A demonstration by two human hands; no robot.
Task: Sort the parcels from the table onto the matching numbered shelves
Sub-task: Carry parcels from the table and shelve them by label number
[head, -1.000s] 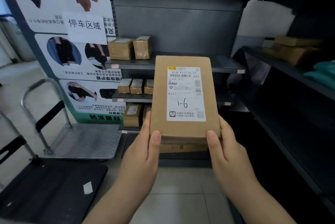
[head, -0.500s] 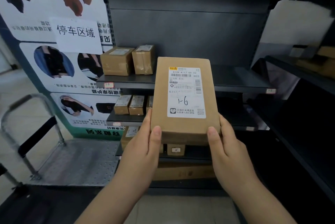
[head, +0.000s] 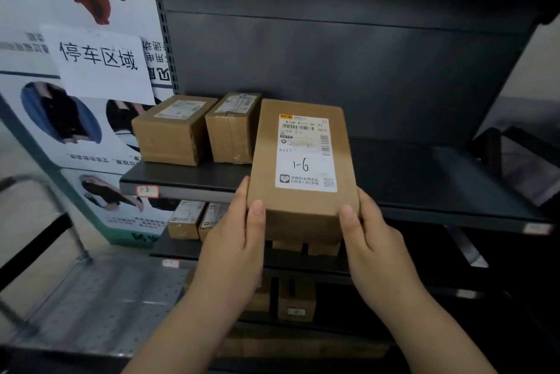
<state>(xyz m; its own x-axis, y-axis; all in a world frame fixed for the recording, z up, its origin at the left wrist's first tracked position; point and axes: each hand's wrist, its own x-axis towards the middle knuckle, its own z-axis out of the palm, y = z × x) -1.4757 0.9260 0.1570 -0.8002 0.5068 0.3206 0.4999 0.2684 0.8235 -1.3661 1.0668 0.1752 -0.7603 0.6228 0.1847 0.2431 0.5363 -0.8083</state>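
Note:
I hold a flat brown cardboard parcel (head: 298,161) upright-tilted in front of the dark shelf unit; its white label bears a handwritten "1-6". My left hand (head: 236,240) grips its lower left corner and my right hand (head: 372,240) grips its lower right corner. The parcel's far end hangs over the upper shelf board (head: 424,179), right beside two brown boxes (head: 174,129) (head: 231,128) standing on that board. A small tag (head: 147,191) on the shelf's front edge reads something like "1-6".
Lower shelves hold several small boxes (head: 186,219) and more cartons (head: 295,301) below. A metal platform trolley (head: 100,304) stands at lower left. A poster wall with a white paper sign (head: 100,64) is left of the shelves. Another dark shelf unit (head: 521,161) stands to the right.
The view has closed in on the shelves. The parcel, held by both hands, has moved forward and up to the level of the upper shelf beside the two boxes.

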